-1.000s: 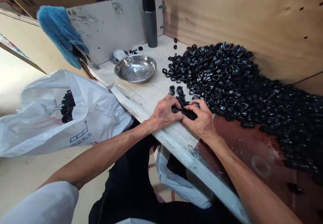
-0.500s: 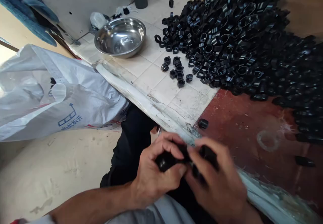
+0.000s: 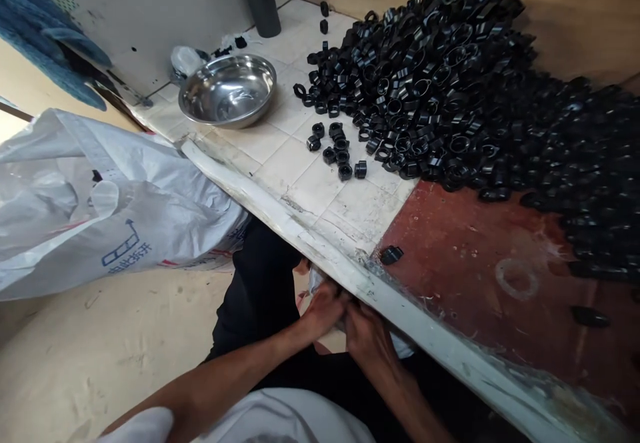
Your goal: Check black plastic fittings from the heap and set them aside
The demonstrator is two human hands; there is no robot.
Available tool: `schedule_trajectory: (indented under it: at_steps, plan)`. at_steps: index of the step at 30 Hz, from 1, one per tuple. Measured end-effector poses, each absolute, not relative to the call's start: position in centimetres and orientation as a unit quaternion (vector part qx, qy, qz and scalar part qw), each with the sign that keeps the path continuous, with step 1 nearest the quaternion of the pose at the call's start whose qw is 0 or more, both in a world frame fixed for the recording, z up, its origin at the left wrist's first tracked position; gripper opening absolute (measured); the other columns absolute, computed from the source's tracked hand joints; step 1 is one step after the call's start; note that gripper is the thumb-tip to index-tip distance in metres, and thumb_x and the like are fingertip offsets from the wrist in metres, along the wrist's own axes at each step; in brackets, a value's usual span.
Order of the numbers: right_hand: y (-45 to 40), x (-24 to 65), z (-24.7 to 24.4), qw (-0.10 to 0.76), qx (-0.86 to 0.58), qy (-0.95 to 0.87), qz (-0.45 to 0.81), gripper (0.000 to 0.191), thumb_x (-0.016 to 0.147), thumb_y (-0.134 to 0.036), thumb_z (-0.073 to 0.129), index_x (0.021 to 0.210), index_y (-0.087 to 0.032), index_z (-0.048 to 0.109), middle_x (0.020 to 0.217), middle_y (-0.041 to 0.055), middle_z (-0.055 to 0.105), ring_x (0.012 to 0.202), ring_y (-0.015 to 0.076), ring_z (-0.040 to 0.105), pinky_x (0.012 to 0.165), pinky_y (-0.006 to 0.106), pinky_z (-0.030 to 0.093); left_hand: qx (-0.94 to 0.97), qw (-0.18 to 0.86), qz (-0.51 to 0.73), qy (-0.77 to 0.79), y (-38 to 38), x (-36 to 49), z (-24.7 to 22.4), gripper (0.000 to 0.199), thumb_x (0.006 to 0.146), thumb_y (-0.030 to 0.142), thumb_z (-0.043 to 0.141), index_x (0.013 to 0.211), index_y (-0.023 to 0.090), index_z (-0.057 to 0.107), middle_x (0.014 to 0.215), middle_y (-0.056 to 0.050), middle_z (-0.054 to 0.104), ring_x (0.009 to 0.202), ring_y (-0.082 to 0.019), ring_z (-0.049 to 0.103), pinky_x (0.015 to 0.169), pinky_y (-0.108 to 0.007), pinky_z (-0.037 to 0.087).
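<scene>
Left hand [image 3: 324,311] and right hand [image 3: 365,333] together by table edge [image 3: 420,320], can't tell the grip; sloppy lift might knock the part [image 3: 391,254] at 1 o'clock off.

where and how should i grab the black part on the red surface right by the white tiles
Probably pinch the black part across its narrower width, coming in from the table's front edge: it is small, lies roughly lengthwise from left to right near that edge, and sits apart from the pile with nothing over it.
</scene>
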State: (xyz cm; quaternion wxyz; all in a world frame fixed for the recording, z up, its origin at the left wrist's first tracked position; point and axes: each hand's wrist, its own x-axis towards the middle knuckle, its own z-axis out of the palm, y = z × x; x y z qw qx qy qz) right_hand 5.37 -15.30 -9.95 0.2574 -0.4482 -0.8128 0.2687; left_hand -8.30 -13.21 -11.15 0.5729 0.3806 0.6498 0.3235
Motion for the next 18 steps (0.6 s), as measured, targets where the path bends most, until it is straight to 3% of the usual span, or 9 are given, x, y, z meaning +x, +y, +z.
schedule_trajectory:
  at_steps: [2,5,9,10,12,15,16,18]
  plan:
    - [-17.5,6.0,-6.9,0.305,-0.433,-0.816,0.23,0.03,0.094,-0.014,0.055,0.116,-0.025,0.07,0.102,0.0072,0.077,0.088,0.023,0.075,0.077,0.033,0.063,0.491,0.531,0.332,0.606,-15.0,-10.5,-8.0,0.017,0.096,0.027,0.055,0.085,0.023,0.069,0.088,-0.005,0.072,0.088,-0.023,0.068,0.088,-0.043,0.058]
    - [-17.5,6.8,-3.1,0.345,-0.471,-0.807,0.087,0.045,0.087,-0.017,0.07,0.129,-0.032,0.065,0.112,0.0061,0.074,0.091,0.0263,0.072,0.079,0.039,0.061,0.688,0.316,0.415,0.504,-15.1,-13.7,-3.2,0.018,0.091,0.013,0.057,0.1,0.026,0.066,0.091,-0.005,0.071,0.086,-0.023,0.068,0.079,-0.04,0.059]
    - [-11.0,6.4,-1.8,0.262,-0.541,-0.797,0.053,0.061,0.096,-0.044,0.055,0.15,-0.016,0.047,0.138,0.0252,0.055,0.111,0.0457,0.058,0.086,0.065,0.052,0.741,0.065,0.403,0.534,-7.7,-16.0,-0.2,0.029,0.088,0.021,0.071,0.114,0.026,0.061,0.113,-0.01,0.067,0.11,-0.028,0.064,0.096,-0.049,0.054]
    - [-9.1,6.0,-2.2,0.256,-0.545,-0.797,0.047,0.063,0.098,-0.045,0.051,0.151,-0.012,0.044,0.136,0.028,0.054,0.109,0.0468,0.056,0.084,0.067,0.05,0.729,0.044,0.386,0.564,-4.8,-16.3,-0.2,0.037,0.088,0.03,0.072,0.122,0.022,0.058,0.127,-0.015,0.061,0.122,-0.032,0.058,0.103,-0.052,0.051]
    - [-5.9,4.8,-3.1,0.236,-0.543,-0.805,0.044,0.062,0.1,-0.042,0.047,0.153,-0.01,0.039,0.134,0.0294,0.053,0.105,0.0442,0.055,0.082,0.066,0.051,0.718,0.042,0.353,0.598,1.1,-17.0,-0.9,0.075,0.08,0.054,0.077,0.138,0.016,0.047,0.147,-0.023,0.045,0.14,-0.041,0.042,0.11,-0.061,0.043]
    - [-2.4,3.1,-4.6,0.248,-0.524,-0.814,0.032,0.064,0.1,-0.038,0.049,0.155,-0.009,0.031,0.138,0.0303,0.048,0.108,0.0426,0.055,0.085,0.064,0.05,0.743,0.096,0.323,0.578,8.2,-17.9,-2.6,0.112,0.063,0.072,0.081,0.148,0.013,0.037,0.157,-0.027,0.031,0.149,-0.048,0.027,0.114,-0.064,0.037]
    - [-1.4,2.7,-4.9,0.257,-0.52,-0.814,0.028,0.068,0.1,-0.04,0.051,0.155,-0.007,0.028,0.14,0.031,0.046,0.111,0.0434,0.054,0.087,0.064,0.05,0.752,0.114,0.317,0.567,9.8,-18.0,-3.0,0.11,0.064,0.071,0.081,0.147,0.013,0.039,0.157,-0.027,0.032,0.149,-0.046,0.028,0.116,-0.062,0.036]
    - [0.5,1.7,-5.1,0.274,-0.519,-0.81,0.021,0.077,0.098,-0.046,0.056,0.155,-0.004,0.025,0.142,0.0323,0.045,0.117,0.0448,0.052,0.091,0.062,0.05,0.766,0.137,0.313,0.544,11.4,-18.0,-3.6,0.087,0.078,0.063,0.076,0.143,0.015,0.046,0.154,-0.022,0.041,0.146,-0.039,0.037,0.119,-0.057,0.034]
